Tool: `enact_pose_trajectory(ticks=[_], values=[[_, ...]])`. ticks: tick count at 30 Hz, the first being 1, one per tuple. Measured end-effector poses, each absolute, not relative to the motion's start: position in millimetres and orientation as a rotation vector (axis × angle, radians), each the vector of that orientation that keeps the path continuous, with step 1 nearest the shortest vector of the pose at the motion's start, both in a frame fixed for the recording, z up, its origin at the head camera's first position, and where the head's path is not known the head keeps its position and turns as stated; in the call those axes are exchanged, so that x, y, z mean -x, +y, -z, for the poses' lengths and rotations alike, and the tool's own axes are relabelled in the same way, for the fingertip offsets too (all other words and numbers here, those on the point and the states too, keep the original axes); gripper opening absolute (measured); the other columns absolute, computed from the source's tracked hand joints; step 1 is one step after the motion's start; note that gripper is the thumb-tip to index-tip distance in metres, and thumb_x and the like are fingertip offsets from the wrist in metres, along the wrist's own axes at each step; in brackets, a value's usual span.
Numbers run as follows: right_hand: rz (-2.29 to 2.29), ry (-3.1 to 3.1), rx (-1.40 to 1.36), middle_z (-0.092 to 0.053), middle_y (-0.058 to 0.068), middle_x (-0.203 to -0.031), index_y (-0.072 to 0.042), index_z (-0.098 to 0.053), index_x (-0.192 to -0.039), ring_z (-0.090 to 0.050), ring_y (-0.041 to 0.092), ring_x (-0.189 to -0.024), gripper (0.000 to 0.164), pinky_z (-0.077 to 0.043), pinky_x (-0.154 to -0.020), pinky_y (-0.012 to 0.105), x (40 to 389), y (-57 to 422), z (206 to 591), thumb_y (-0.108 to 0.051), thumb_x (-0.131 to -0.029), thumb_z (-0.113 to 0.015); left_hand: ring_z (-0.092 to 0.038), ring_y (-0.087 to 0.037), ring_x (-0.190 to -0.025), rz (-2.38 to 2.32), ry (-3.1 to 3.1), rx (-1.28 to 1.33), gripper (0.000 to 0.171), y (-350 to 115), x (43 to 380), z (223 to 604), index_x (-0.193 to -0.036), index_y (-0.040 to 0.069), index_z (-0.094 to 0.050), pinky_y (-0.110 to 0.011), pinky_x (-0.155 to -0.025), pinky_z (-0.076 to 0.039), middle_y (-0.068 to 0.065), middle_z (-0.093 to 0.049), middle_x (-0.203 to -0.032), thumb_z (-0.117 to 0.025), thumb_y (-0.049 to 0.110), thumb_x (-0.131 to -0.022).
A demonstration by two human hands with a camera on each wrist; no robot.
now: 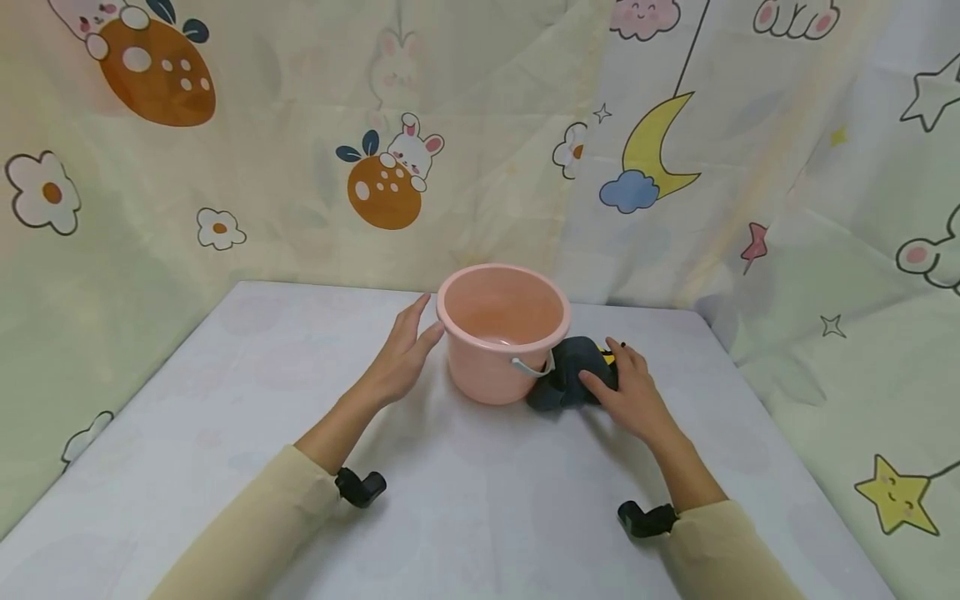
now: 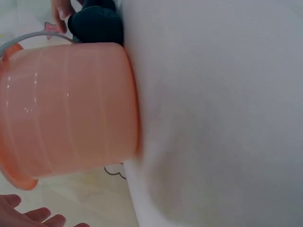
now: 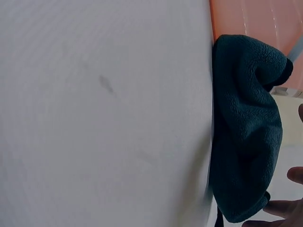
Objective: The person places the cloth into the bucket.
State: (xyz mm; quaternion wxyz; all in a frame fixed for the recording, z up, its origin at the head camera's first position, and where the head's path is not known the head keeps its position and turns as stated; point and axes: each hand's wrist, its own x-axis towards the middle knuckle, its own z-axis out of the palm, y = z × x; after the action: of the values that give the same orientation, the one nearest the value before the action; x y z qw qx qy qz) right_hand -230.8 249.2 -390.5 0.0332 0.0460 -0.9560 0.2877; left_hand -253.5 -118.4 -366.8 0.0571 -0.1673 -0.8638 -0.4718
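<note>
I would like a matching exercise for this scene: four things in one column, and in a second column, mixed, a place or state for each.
1. left hand
2. right hand
3. pink bucket
4. dark fleece cloth

a. lies against the bucket's base
b. upright, nothing visible inside
c. open beside the bucket's wall
d. rests on the cloth

Pairs: 1-c, 2-d, 3-b, 4-a

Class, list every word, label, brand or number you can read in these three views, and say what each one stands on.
None: no readable text in any view.
The pink bucket is plain, with no label.
The dark fleece cloth shows a yellow patch, too hidden to read.
The curtain carries only pictures: rabbits, flowers, moon, stars.
</note>
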Motion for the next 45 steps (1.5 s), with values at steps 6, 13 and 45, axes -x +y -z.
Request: enact_pose_trajectory(ticks=[6,13,45], values=[[-0.933,-2.951,-0.166,-0.01,0.036,-0.166,-0.007,-0.015,-0.166,-0.021,0.059,-0.15,0.086,-0.026,-0.116,0.074,233,243,393,-0.052,-0.103,-0.054,-0.014,-0.037,-0.16,1.496,-2.628,0.454,0.073,-106,258,362,-0.167,0.014,-0.013,-0.064,-0.125,-0.017,-0.017,-0.015,-0.171,-0.036,0.05,-0.107],[-0.915,-2.955,-0.228,-0.013,0.034,-0.166,-0.007,-0.019,-0.165,-0.026,0.06,-0.148,0.086,-0.029,-0.114,0.076,237,234,395,-0.054,-0.102,-0.055,-0.014,-0.034,-0.16,1.549,-2.586,0.418,0.075,-99,262,363,-0.167,0.01,-0.013,-0.06,-0.127,-0.016,-0.017,-0.016,-0.171,-0.04,0.046,-0.106],[-0.682,-3.144,-0.268,-0.022,0.032,-0.165,-0.013,-0.039,-0.16,-0.031,0.057,-0.147,0.093,-0.036,-0.111,0.074,245,217,405,-0.045,-0.084,-0.082,-0.028,-0.034,-0.154,1.649,-2.419,0.487,0.078,-89,266,374,-0.166,0.007,-0.01,-0.057,-0.126,-0.022,-0.014,-0.021,-0.171,-0.047,0.039,-0.105]])
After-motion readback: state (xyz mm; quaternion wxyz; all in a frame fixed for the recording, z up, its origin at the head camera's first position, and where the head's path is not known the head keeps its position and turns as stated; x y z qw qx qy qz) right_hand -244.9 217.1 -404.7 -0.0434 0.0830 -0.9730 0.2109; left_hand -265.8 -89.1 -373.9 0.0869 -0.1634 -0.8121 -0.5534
